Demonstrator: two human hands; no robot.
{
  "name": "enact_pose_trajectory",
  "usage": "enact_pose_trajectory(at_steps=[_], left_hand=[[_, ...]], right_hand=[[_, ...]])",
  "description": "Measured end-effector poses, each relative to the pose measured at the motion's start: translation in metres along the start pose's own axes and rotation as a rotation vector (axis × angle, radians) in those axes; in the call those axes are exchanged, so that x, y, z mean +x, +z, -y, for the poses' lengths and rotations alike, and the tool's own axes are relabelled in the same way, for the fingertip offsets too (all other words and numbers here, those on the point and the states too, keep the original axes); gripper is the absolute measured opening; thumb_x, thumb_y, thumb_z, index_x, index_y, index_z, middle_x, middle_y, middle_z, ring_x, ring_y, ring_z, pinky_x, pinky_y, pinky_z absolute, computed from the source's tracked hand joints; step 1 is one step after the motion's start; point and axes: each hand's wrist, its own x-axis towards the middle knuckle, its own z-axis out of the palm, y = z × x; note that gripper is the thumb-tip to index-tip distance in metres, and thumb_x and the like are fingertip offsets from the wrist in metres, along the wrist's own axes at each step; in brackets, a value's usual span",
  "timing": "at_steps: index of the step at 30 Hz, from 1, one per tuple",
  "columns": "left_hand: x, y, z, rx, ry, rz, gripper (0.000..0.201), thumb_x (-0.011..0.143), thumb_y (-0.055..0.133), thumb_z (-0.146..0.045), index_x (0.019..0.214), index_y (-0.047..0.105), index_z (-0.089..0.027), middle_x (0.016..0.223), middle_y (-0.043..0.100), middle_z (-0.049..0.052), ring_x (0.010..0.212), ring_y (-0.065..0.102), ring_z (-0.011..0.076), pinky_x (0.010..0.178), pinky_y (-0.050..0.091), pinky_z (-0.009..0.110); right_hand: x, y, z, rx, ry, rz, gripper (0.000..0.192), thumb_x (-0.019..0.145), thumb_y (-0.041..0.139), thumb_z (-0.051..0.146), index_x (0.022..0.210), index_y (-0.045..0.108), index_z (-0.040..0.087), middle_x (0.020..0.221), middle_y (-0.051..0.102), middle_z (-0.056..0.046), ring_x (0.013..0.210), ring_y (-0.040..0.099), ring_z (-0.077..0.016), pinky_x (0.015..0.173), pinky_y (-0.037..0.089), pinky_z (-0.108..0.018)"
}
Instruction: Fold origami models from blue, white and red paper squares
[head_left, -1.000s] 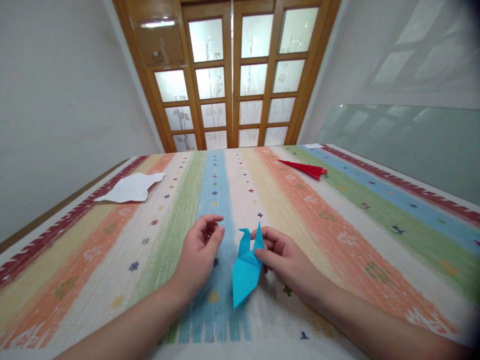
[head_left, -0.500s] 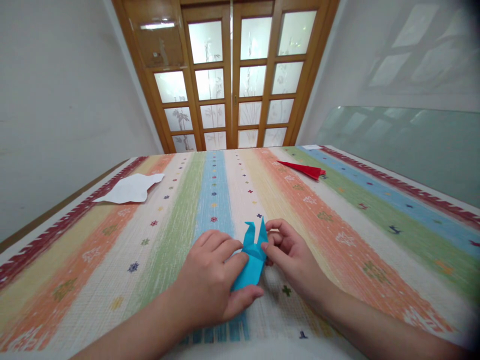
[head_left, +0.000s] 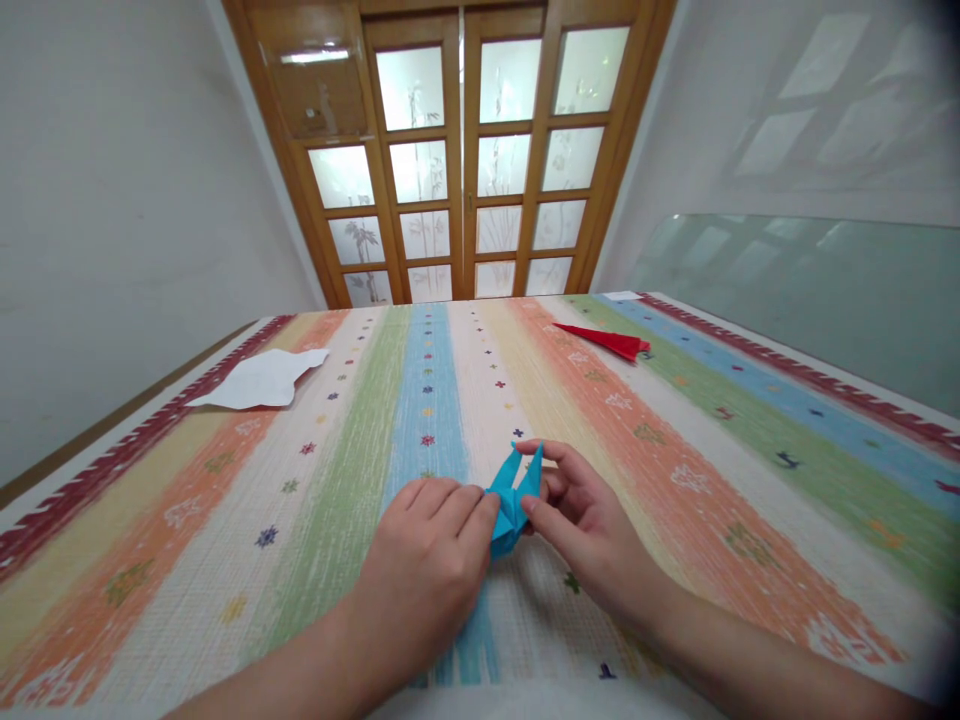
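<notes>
I have the small folded blue paper figure (head_left: 514,500) between both hands, low over the striped woven tablecloth (head_left: 675,450), just above the blue stripe that runs down the middle of it. My left hand (head_left: 427,560) lies knuckles up, the fingers curled in and closed on the figure's left side; the hand hides most of the lower half of the paper, so I cannot see how that part is folded. My right hand (head_left: 581,520) comes in from the other side, thumb and forefinger pinched on the right-hand point of the figure, the remaining fingers loosely curled behind it. Two sharp blue tips stick up between my hands, spread apart in a V.

Nothing lies between my hands and the rest of the cloth. Well away at the far left, over the red patterned border, sits a flat white sheet of paper with an irregular cut outline (head_left: 262,378). Far off to the right, across the orange and green stripes, lies a long pointed piece of folded red paper (head_left: 611,340), flat on the cloth. A small white scrap (head_left: 621,296) sits at the far edge beyond it. Behind the table stands a wooden double door with frosted glass panes (head_left: 465,150), and a glass panel (head_left: 810,290) leans along the right-hand wall.
</notes>
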Motion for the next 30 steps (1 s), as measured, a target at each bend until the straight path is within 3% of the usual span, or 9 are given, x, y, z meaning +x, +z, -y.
enact_pose_trajectory(at_steps=[3,6,10,13,15,17,22,26,30], left_hand=[[-0.002,0.004,0.013,-0.056,-0.040,-0.005,0.024,0.094,0.052,-0.012,0.114,0.067,-0.014,0.107,0.074,0.011,0.090,0.067,0.0297,0.076,0.055,0.046],[-0.001,0.007,0.024,-0.308,-0.151,0.019,0.028,0.092,0.052,-0.009,0.113,0.069,-0.018,0.108,0.074,0.008,0.096,0.068,0.0267,0.085,0.053,0.044],[0.005,0.011,0.029,-0.809,-0.417,0.052,0.024,0.093,0.053,-0.016,0.103,0.075,-0.021,0.100,0.076,0.005,0.095,0.068,0.0216,0.088,0.050,0.036],[0.008,0.015,0.025,-1.152,-0.630,0.036,0.021,0.091,0.058,-0.027,0.095,0.077,-0.019,0.088,0.075,0.005,0.082,0.067,0.0201,0.078,0.051,0.032],[0.009,0.018,0.021,-1.307,-0.702,0.045,0.021,0.089,0.062,-0.032,0.092,0.078,-0.018,0.083,0.074,0.005,0.078,0.066,0.0199,0.074,0.051,0.031],[0.009,0.021,0.018,-1.385,-0.712,0.068,0.022,0.088,0.064,-0.035,0.090,0.078,-0.018,0.084,0.075,0.006,0.080,0.066,0.0207,0.077,0.050,0.031],[0.007,0.026,0.016,-1.372,-0.626,0.113,0.023,0.090,0.063,-0.034,0.091,0.079,-0.017,0.094,0.076,0.008,0.091,0.066,0.0223,0.088,0.048,0.034],[0.007,0.025,0.011,-1.312,-0.539,0.225,0.023,0.092,0.060,-0.030,0.092,0.079,-0.018,0.095,0.075,0.007,0.093,0.066,0.0224,0.088,0.048,0.033],[0.007,0.016,0.018,-1.287,-0.346,0.395,0.026,0.089,0.067,-0.037,0.107,0.076,-0.021,0.102,0.073,0.005,0.095,0.065,0.0228,0.089,0.049,0.036]], right_hand=[[0.000,-0.001,0.000,-0.015,-0.028,0.061,0.036,0.096,0.062,0.034,0.129,0.049,0.028,0.076,0.053,0.003,0.069,0.052,-0.0146,0.066,0.045,-0.030],[0.002,-0.005,0.001,-0.043,-0.060,0.057,0.037,0.096,0.061,0.036,0.132,0.052,0.028,0.078,0.052,0.002,0.070,0.052,-0.0145,0.065,0.044,-0.029],[0.009,-0.014,0.002,-0.033,-0.071,-0.108,0.036,0.097,0.059,0.040,0.131,0.058,0.030,0.084,0.049,0.002,0.069,0.048,-0.0137,0.060,0.043,-0.028],[0.015,-0.020,0.001,0.002,-0.058,-0.227,0.035,0.097,0.058,0.044,0.130,0.060,0.031,0.097,0.055,-0.001,0.083,0.053,-0.0160,0.073,0.046,-0.030],[0.018,-0.021,0.001,0.057,-0.021,-0.230,0.036,0.097,0.058,0.046,0.128,0.062,0.029,0.107,0.060,-0.005,0.097,0.055,-0.0193,0.081,0.046,-0.032],[0.019,-0.018,0.002,0.166,0.054,-0.149,0.037,0.097,0.057,0.049,0.127,0.063,0.027,0.110,0.063,-0.007,0.101,0.056,-0.0212,0.083,0.047,-0.034],[0.015,-0.003,0.004,0.409,0.229,0.093,0.035,0.087,0.070,0.052,0.102,0.069,0.020,0.091,0.067,-0.004,0.084,0.062,-0.0177,0.082,0.049,-0.033],[0.012,0.000,0.002,0.429,0.379,0.000,0.035,0.077,0.082,0.049,0.083,0.065,0.019,0.073,0.061,0.002,0.066,0.058,-0.0122,0.068,0.048,-0.027],[0.014,-0.005,0.001,0.445,0.470,-0.079,0.039,0.076,0.081,0.052,0.076,0.061,0.019,0.065,0.056,0.004,0.056,0.051,-0.0103,0.057,0.045,-0.024]])
